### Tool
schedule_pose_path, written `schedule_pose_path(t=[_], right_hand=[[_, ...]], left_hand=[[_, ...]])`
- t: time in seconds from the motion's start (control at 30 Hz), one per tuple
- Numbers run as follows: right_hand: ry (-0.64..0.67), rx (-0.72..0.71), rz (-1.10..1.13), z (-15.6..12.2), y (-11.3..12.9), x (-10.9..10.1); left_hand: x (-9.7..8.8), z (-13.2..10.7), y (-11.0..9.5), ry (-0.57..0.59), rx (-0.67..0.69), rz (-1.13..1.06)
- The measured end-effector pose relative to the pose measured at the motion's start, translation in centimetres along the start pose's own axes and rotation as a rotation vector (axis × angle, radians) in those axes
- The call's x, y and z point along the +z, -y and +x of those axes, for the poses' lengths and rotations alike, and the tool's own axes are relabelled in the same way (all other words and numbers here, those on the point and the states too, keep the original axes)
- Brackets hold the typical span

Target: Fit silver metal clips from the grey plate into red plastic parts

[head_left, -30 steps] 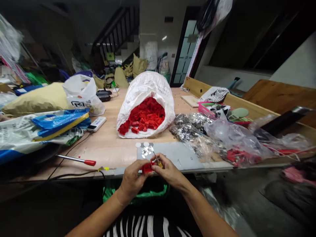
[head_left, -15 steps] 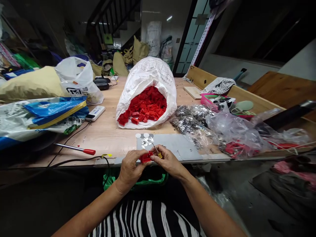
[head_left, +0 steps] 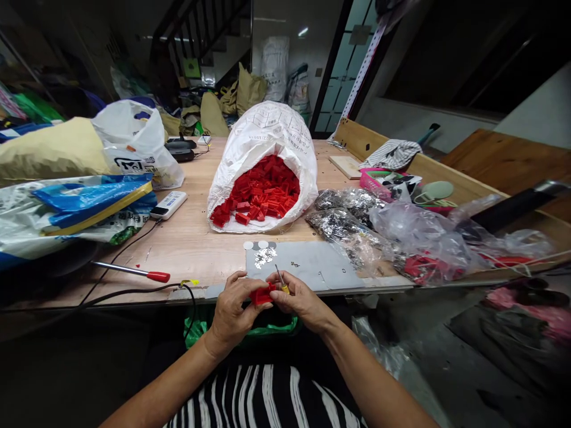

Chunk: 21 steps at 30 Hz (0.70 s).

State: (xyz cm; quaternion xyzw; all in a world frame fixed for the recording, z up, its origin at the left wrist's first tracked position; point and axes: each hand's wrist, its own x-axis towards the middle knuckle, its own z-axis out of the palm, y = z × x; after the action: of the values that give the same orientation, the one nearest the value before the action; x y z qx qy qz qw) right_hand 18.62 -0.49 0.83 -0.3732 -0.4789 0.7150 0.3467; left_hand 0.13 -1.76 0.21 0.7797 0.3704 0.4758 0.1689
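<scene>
A small red plastic part is pinched in my left hand, just off the table's front edge. My right hand grips a small screwdriver with a yellow handle, its thin metal shaft pointing up and to the left. The right fingertips also meet the right end of the red part. Right behind my hands, a grey sheet carries a little heap of shiny flat metal pieces. Beyond it a white woven sack lies open toward me, full of similar red plastic parts.
Plastic bags of small metal pieces lie to the right. A red-handled rod, a black cable and a white power bank-like device are on the left, near stacked bags. Below the edge hangs a green bag.
Both hands have dropped slightly, with the red part still between them. The screwdriver has shifted a little to the left and points more upright. The camera view has moved slightly.
</scene>
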Motion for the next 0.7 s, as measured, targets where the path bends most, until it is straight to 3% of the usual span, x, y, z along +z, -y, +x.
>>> schedule_pose_path(t=[0.17, 0.33, 0.43, 0.53, 0.63, 0.7], right_hand=[[0.034, 0.061, 0.141, -0.5, -1.4, 0.5], [0.019, 0.046, 0.275, -0.6, -2.7, 1.1], [0.023, 0.049, 0.231, -0.3, -2.7, 1.0], [-0.028, -0.009, -0.091, 0.7, -1.6, 0.1], [-0.267, -0.186, -0.653, 2.4, -0.2, -1.2], [-0.386, -0.223, -0.97, 3.6, 0.3, -2.1]], left_hand=[[0.2, -1.9, 1.2, 0.032, -0.061, -0.173], [0.8, -3.4, 1.9, -0.021, -0.199, -0.329], [1.4, -3.6, 2.0, -0.055, -0.333, -0.407], [1.7, -3.3, 2.3, -0.114, -0.507, -0.431], [1.6, -2.9, 2.9, -0.189, -0.589, -0.378], [1.3, -2.7, 3.2, -0.216, -0.59, -0.361]])
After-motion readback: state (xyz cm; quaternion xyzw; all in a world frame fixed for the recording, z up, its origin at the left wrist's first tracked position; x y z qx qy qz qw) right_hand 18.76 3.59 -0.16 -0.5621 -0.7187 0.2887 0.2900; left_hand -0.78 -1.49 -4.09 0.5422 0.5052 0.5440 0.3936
